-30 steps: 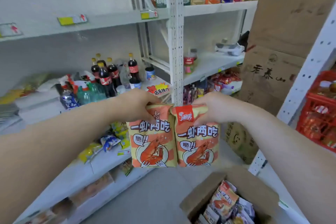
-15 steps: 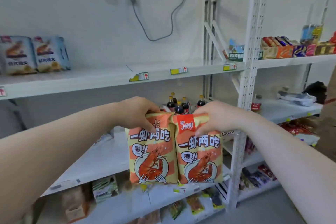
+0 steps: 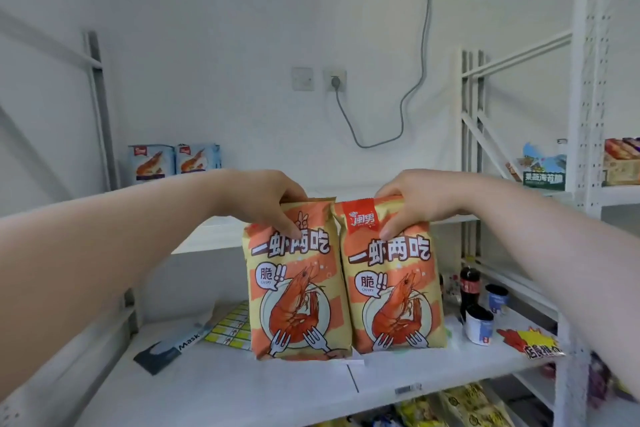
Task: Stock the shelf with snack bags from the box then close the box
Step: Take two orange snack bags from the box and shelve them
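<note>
Two orange-and-yellow shrimp snack bags hang side by side in front of the white shelves. My left hand pinches the top of the left bag. My right hand pinches the top of the right bag, which has a red logo tag. Both bags are held upright, level with the edge of the upper shelf and above the lower shelf. Two blue shrimp snack bags stand at the back left of the upper shelf. The box is out of view.
On the lower shelf lie a dark mask pack, yellow label strips, a cola bottle, white cups and a red-yellow sign. A white upright post stands at right. A grey cable hangs on the wall.
The view has tilted upward from the box and floor to the shelves. Both hands have lifted the two bags higher, toward the upper shelf. The grips are unchanged.
</note>
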